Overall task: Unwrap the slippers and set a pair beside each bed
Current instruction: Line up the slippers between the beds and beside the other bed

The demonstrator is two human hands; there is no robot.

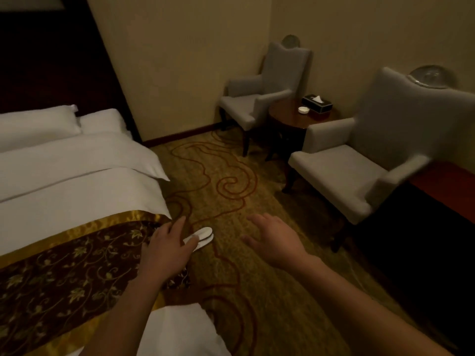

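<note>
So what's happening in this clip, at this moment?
A person stands beside a hotel bed. White slippers lie on the carpet next to it, partly hidden behind the left hand, so whether it touches them is unclear. The right hand is open and empty. No wrapping shows. Two armchairs flank a side table.

A patterned carpet (pixel 231 201) is seen across the middle of the frame, with white slippers (pixel 204 236) laid on it just beside the bed (pixel 64 176) at left. Two armchairs (pixel 347 170) and a round side table (pixel 290 116) are stood at upper right.
</note>
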